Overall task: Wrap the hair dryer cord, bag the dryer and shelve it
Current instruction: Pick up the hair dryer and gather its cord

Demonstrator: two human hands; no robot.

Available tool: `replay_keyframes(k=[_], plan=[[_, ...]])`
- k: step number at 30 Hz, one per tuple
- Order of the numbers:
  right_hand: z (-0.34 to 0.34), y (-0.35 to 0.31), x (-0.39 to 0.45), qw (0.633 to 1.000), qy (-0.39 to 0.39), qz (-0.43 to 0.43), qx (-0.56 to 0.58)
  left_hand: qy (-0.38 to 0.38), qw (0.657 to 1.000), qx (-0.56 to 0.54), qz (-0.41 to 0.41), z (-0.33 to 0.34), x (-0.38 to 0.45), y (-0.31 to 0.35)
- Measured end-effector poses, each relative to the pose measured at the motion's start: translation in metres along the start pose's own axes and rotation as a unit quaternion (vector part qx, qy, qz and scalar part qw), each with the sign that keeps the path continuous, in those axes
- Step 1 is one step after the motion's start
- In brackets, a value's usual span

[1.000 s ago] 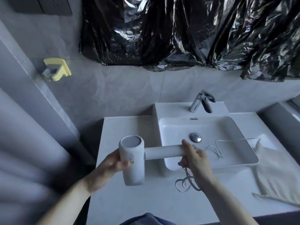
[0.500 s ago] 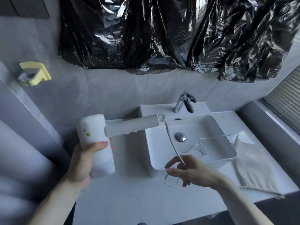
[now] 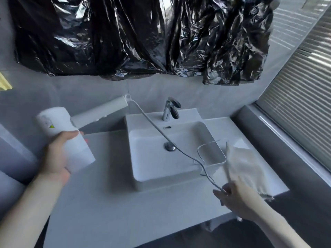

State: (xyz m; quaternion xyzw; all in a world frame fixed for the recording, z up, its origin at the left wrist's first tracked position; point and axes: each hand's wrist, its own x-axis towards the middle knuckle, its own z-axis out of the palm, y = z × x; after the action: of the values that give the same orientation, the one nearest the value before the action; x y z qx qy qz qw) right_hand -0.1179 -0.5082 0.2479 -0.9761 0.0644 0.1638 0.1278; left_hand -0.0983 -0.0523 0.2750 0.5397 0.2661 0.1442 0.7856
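Left hand (image 3: 55,156) grips dryer (image 3: 66,138) barrel; right hand (image 3: 236,196) pinches cord (image 3: 155,127) near counter's front edge. Advice: keep cord taut, wind even turns round handle.

Left hand (image 3: 57,154) raised at left, fingers curled in a grip; right hand (image 3: 236,197) low at right, fingers pinching, forearm extended.

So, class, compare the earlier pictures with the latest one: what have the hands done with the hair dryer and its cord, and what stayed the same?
The right hand let go of the handle, took hold of the cord and drew it out to the right across the sink. The left hand carried the hair dryer leftward, still gripping its body. The cloth bag stayed on the counter.
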Motion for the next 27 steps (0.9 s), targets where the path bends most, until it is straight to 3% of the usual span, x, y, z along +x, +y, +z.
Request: replay_keyframes(k=[5, 8, 12, 14, 16, 19, 21, 24, 26, 27], plan=[[0.001, 0.079, -0.03, 0.97, -0.243, 0.026, -0.013, -0.007, 1.0, 0.017, -0.022, 0.05, -0.034, -0.025], [0.017, 0.105, -0.044, 0.951, -0.306, -0.041, 0.002, -0.019, 0.998, 0.046, -0.029, 0.077, -0.064, -0.052], [0.048, 0.116, -0.065, 0.908, -0.384, -0.044, 0.159, -0.036, 0.996, 0.077, -0.038, 0.109, -0.115, -0.091], [0.058, 0.125, -0.06, 0.91, -0.373, -0.058, 0.169, -0.033, 0.995, 0.082, -0.047, 0.12, -0.139, -0.11], [0.066, 0.139, -0.044, 0.928, -0.292, -0.066, 0.221, -0.02, 0.994, 0.091, -0.054, 0.127, -0.157, -0.127], [0.07, 0.162, 0.001, 0.926, -0.201, -0.026, 0.318, 0.014, 0.992, 0.109, -0.056, 0.125, -0.175, -0.144], [0.068, 0.173, 0.03, 0.935, -0.208, -0.035, 0.285, 0.026, 0.99, 0.128, -0.055, 0.121, -0.184, -0.149], [0.066, 0.183, 0.069, 0.946, -0.284, -0.114, 0.108, 0.039, 0.988, 0.142, -0.055, 0.12, -0.193, -0.148], [0.052, 0.179, 0.082, 0.925, -0.351, -0.148, -0.013, 0.046, 0.986, 0.149, -0.053, 0.119, -0.194, -0.146], [0.042, 0.176, 0.088, 0.907, -0.391, -0.157, -0.02, 0.048, 0.986, 0.153, -0.05, 0.117, -0.192, -0.146]])
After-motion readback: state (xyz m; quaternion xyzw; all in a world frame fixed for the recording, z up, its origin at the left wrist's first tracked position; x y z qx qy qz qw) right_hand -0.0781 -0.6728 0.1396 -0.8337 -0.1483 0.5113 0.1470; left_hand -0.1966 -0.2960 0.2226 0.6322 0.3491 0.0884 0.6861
